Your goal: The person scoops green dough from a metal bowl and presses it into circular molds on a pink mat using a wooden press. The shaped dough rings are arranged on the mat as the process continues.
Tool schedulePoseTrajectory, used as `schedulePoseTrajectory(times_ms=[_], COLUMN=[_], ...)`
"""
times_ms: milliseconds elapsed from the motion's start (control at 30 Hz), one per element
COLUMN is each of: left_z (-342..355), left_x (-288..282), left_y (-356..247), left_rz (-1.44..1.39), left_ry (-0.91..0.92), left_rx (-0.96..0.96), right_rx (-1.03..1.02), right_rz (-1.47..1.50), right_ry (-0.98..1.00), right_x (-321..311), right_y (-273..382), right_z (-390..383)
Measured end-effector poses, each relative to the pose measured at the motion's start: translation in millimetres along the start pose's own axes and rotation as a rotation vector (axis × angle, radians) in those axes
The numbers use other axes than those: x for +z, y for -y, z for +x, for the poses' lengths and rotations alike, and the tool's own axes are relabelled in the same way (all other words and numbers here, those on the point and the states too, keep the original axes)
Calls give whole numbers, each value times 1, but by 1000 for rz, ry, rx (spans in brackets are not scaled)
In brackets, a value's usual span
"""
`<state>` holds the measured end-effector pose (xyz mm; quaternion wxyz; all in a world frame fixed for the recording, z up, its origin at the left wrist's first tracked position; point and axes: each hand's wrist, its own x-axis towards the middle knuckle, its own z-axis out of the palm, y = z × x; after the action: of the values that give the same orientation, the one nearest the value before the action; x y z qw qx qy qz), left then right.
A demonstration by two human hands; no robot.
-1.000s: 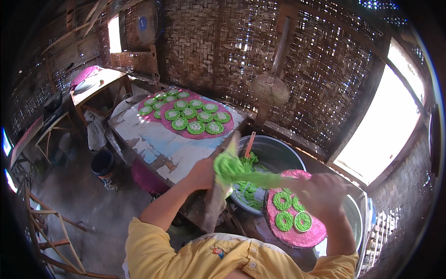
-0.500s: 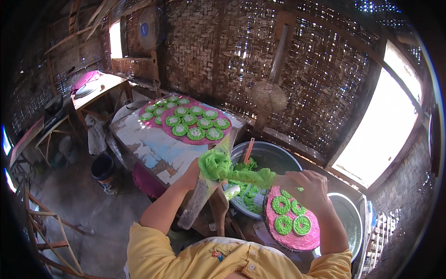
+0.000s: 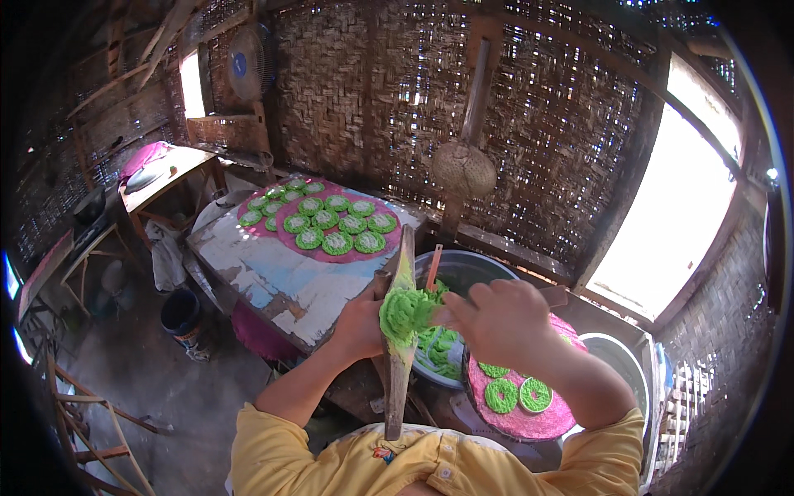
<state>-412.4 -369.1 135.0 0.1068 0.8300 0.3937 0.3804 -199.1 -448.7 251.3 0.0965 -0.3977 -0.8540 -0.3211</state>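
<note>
green rounds (image 3: 337, 244) lay on pink mats (image 3: 356, 256) along the far edge of the table (image 3: 273, 281). the right hand (image 3: 504, 318), curled tight round a paddle (image 3: 556, 295), hid the far edge of the pink tray (image 3: 529, 426). the left hand (image 3: 361, 324) gripped a wooden tool (image 3: 395, 405) bearing green dough (image 3: 405, 314) midway. since the earlier frame, the right hand had moved in to the dough, and the tool had straightened.

Daylight floods through the large window (image 3: 666, 215) at right, blown out to white, and pricks through the woven wall (image 3: 347, 107). The floor (image 3: 207, 397) lies dim and greyish. Edges bow near the rim, with corners falling to black.
</note>
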Motion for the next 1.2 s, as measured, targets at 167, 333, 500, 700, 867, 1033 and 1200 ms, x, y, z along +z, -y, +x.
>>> schedulePoseTrajectory(times_ms=[167, 333, 500, 700, 867, 1033, 1200], left_z=[-2, -15, -13, 2, 5, 12, 16], left_x=[-2, -24, -33, -5, -14, 32, 45], left_y=[20, 49, 39, 9, 29, 8, 31], left_rz=[-205, -225, -437, -294, -583, -480, -386], left_ry=[93, 134, -49, -138, -217, -271, -260], left_rx=[144, 105, -9, 13, -180, -78, -74], right_rx=[-357, -172, 649, 810, 1041, 564, 430], right_rz=[-323, -237, 803, 1452, 1129, 323, 439], right_ry=[-513, -117, -668, -258, -82, -474, -541], right_x=[17, -14, 15, 84, 63, 74, 64], right_y=[23, 20, 18, 63, 40, 32, 47], right_z=[-2, -28, -40, -45, -78, -50, -48])
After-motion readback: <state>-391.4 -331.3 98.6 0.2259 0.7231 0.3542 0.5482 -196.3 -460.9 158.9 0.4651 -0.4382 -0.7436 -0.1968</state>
